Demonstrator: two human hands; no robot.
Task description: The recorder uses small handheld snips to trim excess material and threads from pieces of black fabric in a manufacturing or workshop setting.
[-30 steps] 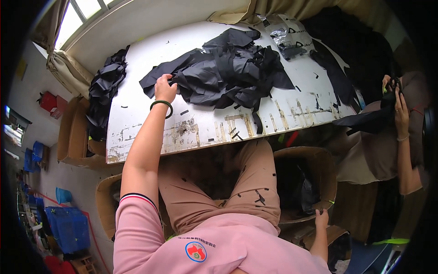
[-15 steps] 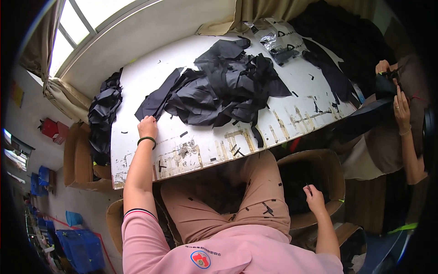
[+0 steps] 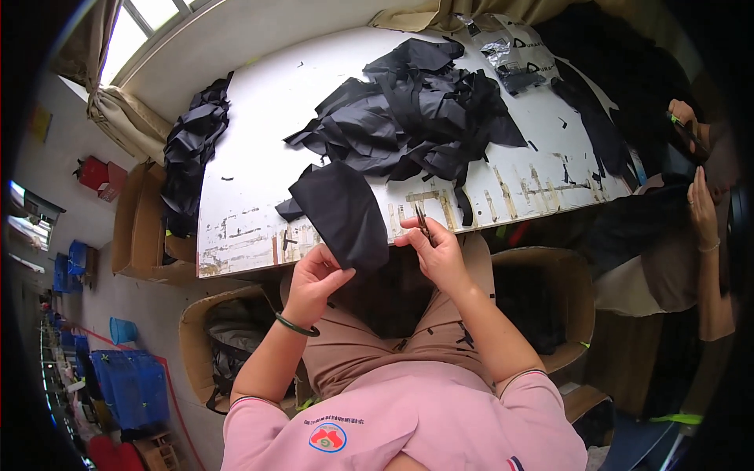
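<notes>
My left hand [image 3: 314,284] pinches the lower corner of a black fabric piece [image 3: 343,213], which I hold up over the table's near edge. In my right hand [image 3: 441,261] is a small pair of dark thread snips [image 3: 423,224], blades pointing up and away from me. The snips are a short way right of the fabric and do not touch it. A loose heap of black fabric pieces [image 3: 408,118] lies on the white table [image 3: 255,177] beyond both hands.
More black fabric [image 3: 192,149] hangs over the table's left edge. Cardboard boxes stand at the left [image 3: 137,235], by my left leg [image 3: 196,330] and by my right leg [image 3: 577,306]. A clear plastic bag [image 3: 514,55] lies at the back. A co-worker's hands [image 3: 701,206] handle dark material at right.
My left hand has drawn a fabric piece off the heap toward me. My right hand, with the snips, has come up from beside my leg to the table's edge.
</notes>
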